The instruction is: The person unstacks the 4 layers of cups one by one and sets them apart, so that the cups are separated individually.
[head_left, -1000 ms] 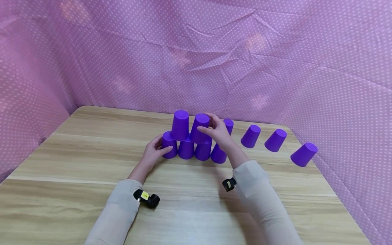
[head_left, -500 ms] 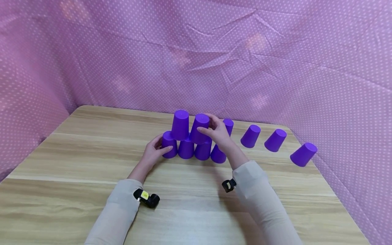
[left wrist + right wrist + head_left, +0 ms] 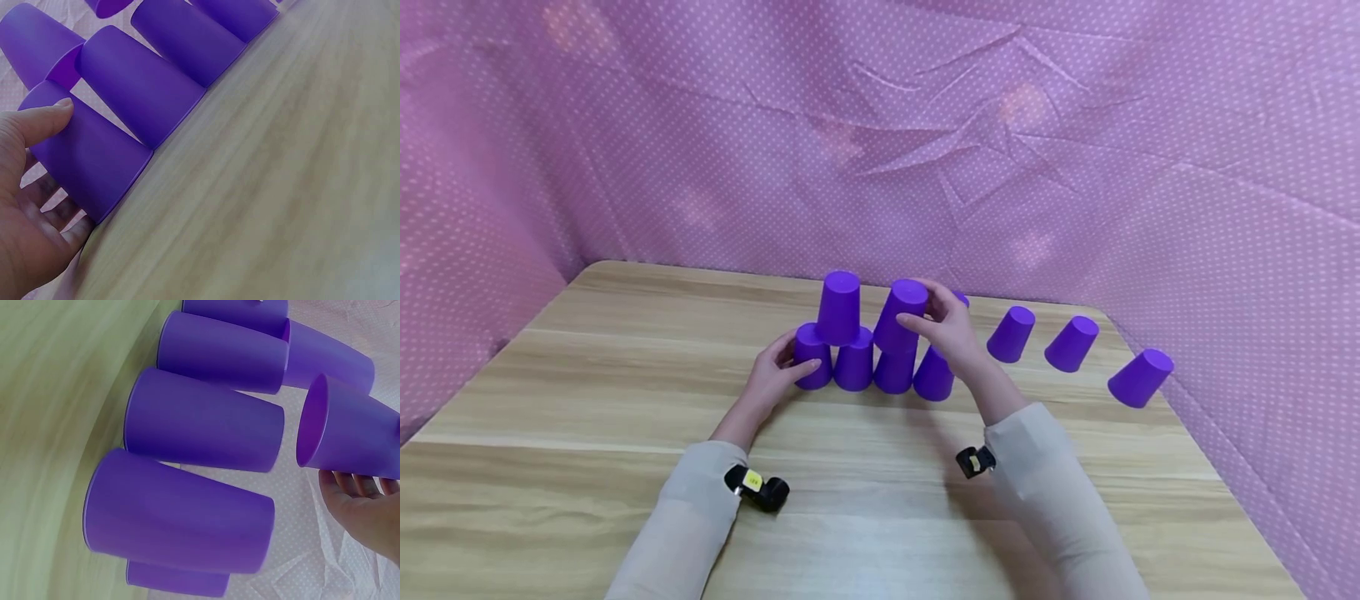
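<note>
Upside-down purple cups stand side by side in a row. My left hand (image 3: pixel 769 379) grips the leftmost cup (image 3: pixel 94 153), thumb on its front and the other fingers behind. One cup (image 3: pixel 838 312) rests upside down on top, bridging the two leftmost cups. Beside it, my right hand (image 3: pixel 953 332) holds another upside-down cup (image 3: pixel 891 327), tilted, around the third cup (image 3: pixel 893 375) in the row. From the right wrist, this held cup (image 3: pixel 356 431) appears raised off the row, its rim apart from the cups below. The row's right end is a fourth-place cup (image 3: pixel 933 379).
Three separate upside-down cups, a nearer one (image 3: pixel 1011 335), a middle one (image 3: pixel 1072 344) and a far-right one (image 3: pixel 1141 379), stand to the right. Another cup (image 3: pixel 962 297) shows partly behind my right hand. Pink dotted cloth (image 3: pixel 880 150) hangs around the wooden table (image 3: pixel 850 483).
My right hand has shifted slightly right with its cup, widening the gap from the other upper cup. My left hand has stayed at the leftmost cup.
</note>
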### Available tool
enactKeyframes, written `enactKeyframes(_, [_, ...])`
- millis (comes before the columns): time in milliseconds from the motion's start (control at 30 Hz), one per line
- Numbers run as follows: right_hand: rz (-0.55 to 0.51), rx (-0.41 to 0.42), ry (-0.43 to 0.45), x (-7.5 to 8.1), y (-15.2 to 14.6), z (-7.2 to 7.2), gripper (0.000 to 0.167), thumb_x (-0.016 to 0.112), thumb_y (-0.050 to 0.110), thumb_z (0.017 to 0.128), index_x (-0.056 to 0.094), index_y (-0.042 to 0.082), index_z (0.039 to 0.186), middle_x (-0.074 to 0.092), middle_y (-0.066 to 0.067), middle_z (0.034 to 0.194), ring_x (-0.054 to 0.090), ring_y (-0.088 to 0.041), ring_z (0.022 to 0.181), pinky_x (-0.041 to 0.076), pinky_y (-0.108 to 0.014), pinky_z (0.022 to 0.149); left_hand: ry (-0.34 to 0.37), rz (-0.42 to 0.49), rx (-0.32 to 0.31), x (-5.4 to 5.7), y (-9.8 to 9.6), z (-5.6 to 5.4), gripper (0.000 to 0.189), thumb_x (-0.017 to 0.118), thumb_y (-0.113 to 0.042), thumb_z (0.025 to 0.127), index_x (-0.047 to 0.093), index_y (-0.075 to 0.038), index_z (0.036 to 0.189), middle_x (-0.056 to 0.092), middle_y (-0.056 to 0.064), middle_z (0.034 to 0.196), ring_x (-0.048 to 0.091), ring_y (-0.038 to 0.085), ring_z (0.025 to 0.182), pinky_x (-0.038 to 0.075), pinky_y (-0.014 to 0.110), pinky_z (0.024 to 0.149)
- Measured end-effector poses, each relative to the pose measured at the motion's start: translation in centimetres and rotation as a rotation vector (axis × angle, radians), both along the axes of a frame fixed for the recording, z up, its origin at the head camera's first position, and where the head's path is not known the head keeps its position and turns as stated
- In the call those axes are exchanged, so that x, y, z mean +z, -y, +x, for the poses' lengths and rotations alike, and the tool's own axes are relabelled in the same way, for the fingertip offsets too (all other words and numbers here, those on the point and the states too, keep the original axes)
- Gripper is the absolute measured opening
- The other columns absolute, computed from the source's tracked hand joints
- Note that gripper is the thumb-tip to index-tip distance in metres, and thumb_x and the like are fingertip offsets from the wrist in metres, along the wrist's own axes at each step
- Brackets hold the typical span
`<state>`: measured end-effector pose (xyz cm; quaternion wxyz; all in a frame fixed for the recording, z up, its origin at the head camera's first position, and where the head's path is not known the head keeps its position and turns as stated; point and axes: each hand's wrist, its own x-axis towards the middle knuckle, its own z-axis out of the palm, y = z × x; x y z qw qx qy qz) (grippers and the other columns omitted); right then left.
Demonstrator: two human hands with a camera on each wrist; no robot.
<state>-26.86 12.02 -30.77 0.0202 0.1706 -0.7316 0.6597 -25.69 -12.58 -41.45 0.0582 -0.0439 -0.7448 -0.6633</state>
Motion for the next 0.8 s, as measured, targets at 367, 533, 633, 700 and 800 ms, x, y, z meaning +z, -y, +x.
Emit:
enactKeyframes(367, [0.027,-0.046,0.043,1.1,-2.5,1.5,0.056,0.064,0.002,0.075,0.04,0.005,0.125,0.051,-0.011,0.108,0.049,-0.019,0.097,0.039,-0.032,0.086,0.007,-0.002,0.004,-0.1,0.0,-0.1,0.059,0.065,-0.01,0.076,0.039,-0.004,0.128,0.042,0.019,0.123,0.038,0.027,0.113,0.029,0.037,0.095])
enactKeyframes(533, [0.037,-0.075,0.0,1.0,-4.3,1.7,0.056,0.064,0.003,0.075,0.039,0.002,0.125,0.052,-0.011,0.108,0.05,-0.017,0.097,0.038,-0.03,0.088,0.009,0.002,0.007,-0.2,0.0,-0.2,0.059,0.065,-0.01,0.076,0.039,-0.004,0.128,0.043,0.019,0.123,0.038,0.028,0.113,0.029,0.037,0.095])
enactKeyframes(633, [0.019,-0.087,-0.03,0.8,-5.5,1.8,0.055,0.063,0.001,0.075,0.039,0.0,0.124,0.053,-0.007,0.105,0.05,-0.015,0.096,0.039,-0.028,0.087,0.007,0.008,0.009,-0.2,-0.1,-0.2,0.058,0.065,-0.009,0.076,0.039,-0.004,0.128,0.043,0.019,0.122,0.038,0.027,0.113,0.029,0.037,0.095])
enactKeyframes(700, [0.008,-0.089,-0.036,0.8,-6.3,1.9,0.053,0.062,0.0,0.076,0.039,0.0,0.124,0.053,-0.005,0.104,0.05,-0.015,0.095,0.04,-0.028,0.086,0.003,0.009,0.008,-0.2,-0.1,-0.2,0.058,0.065,-0.009,0.076,0.039,-0.004,0.128,0.043,0.019,0.122,0.038,0.027,0.113,0.029,0.037,0.095])
enactKeyframes(800, [0.001,-0.1,-0.048,0.7,-7.6,2.0,0.051,0.062,0.001,0.076,0.041,0.002,0.123,0.053,-0.002,0.104,0.05,-0.015,0.096,0.041,-0.027,0.084,0.0,0.008,0.006,-0.1,-0.1,-0.2,0.058,0.065,-0.009,0.076,0.04,-0.004,0.127,0.043,0.019,0.122,0.038,0.028,0.112,0.03,0.037,0.095])
